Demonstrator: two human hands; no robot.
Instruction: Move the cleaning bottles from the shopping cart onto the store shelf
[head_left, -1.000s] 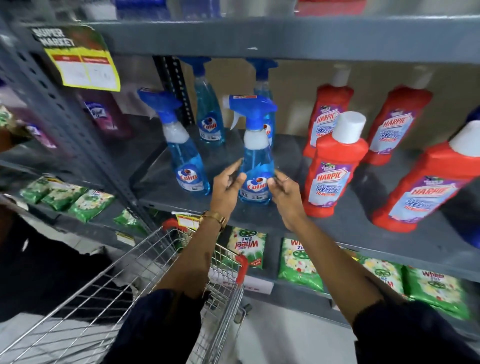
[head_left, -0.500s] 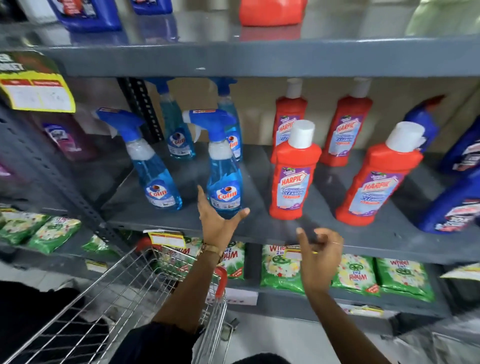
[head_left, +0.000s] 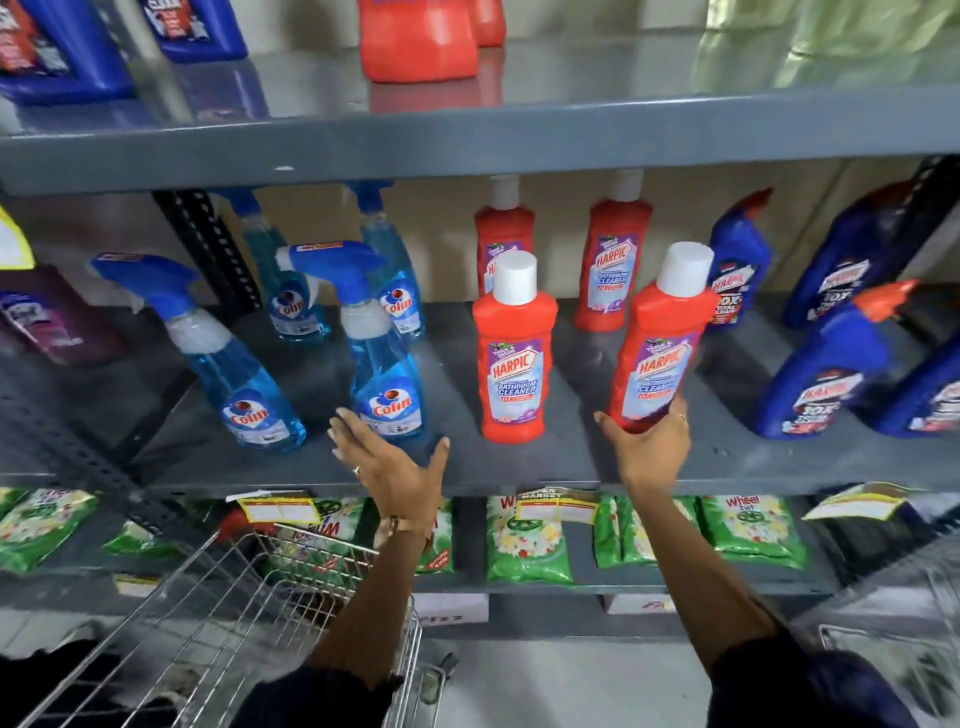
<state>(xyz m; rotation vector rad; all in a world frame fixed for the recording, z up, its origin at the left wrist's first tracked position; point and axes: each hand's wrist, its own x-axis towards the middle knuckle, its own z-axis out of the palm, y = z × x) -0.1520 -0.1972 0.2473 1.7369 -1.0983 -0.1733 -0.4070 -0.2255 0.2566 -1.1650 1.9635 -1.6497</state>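
My right hand (head_left: 649, 447) grips the base of a red Harpic bottle (head_left: 660, 343) with a white cap, tilted a little on the grey middle shelf (head_left: 571, 457). A second red Harpic bottle (head_left: 514, 353) stands upright to its left, and two more stand behind. My left hand (head_left: 395, 462) hovers open, fingers spread, just in front of a blue Colin spray bottle (head_left: 379, 364). Another Colin spray bottle (head_left: 228, 364) leans at the left, with two more behind. The wire shopping cart (head_left: 234, 613) is at the lower left; its inside looks bare.
Dark blue Harpic bottles (head_left: 826, 374) crowd the right of the shelf. Green Wheel detergent packets (head_left: 524, 545) lie on the shelf below. The upper shelf (head_left: 467, 140) holds blue and red containers. A dark purple bottle (head_left: 52, 317) stands at far left.
Both hands let go of the front Colin spray bottle. My right hand swung right and took hold of the red Harpic bottle. The view shifted right and upward.
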